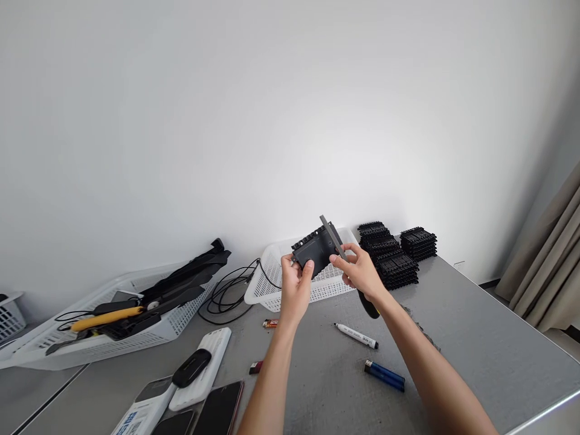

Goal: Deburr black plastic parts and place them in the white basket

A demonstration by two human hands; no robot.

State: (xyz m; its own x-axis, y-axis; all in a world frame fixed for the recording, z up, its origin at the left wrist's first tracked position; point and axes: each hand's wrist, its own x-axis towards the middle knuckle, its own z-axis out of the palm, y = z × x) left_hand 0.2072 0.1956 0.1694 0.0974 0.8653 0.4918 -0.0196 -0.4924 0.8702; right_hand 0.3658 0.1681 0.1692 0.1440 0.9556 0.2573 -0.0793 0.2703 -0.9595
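My left hand (pixel 296 287) is closed on a black plastic part (pixel 313 252) with a toothed upper edge, the thumb lying on its face. In my right hand (pixel 362 273) is a flat metal file (pixel 332 234), its dark handle (pixel 368 305) with a yellow end showing below the palm. The file's grey blade slants up and left, against or just in front of the part's right side; I cannot tell whether they touch. Both are held above the table, before a white plastic basket (pixel 259 289).
Stacks of black toothed plates (pixel 396 269) stand at the back right. A white basket (pixel 174 323) of tools and black parts is on the left, beside coiled black cable (pixel 222 296). A marker (pixel 357 336), a blue lighter (pixel 384 376) and a phone (pixel 218 409) lie nearer me.
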